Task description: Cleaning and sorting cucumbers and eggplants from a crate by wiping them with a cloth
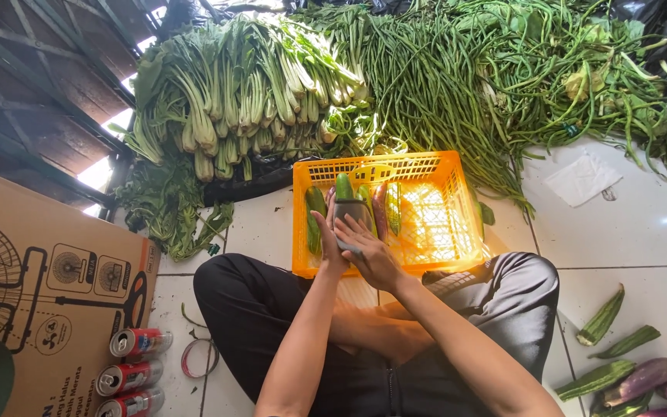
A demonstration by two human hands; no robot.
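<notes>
A: Hands?
B: Left hand (329, 241) curled around the lower left edge of a dark smartphone (353, 218), so that grip is holding the phone. Right hand (370, 253) lies flat over the phone's lower half, fingers (349, 228) spread on it. Can't tell if the right grip closes on it or only rests there.

A: Where's the phone?
B: Held above the near left part of an orange plastic crate (430, 166), just over the person's crossed legs in dark trousers (260, 309).

A: Crate contents?
B: Left side holds cucumbers (315, 218) and a purple eggplant (380, 210), standing side by side lengthwise. Right side shows bare mesh.

A: Around it?
B: White tiled floor (634, 224). Behind the crate, a pile of bok choy (248, 85) on the left, long beans (441, 85) heaped on the right. Cardboard fan box (40, 286) at far left, three drink cans (134, 371) lying beside it. Right foreground: ridged gourds (602, 316) and more eggplants (646, 377) on the floor. Piece of white paper (582, 177) near the beans.
</notes>
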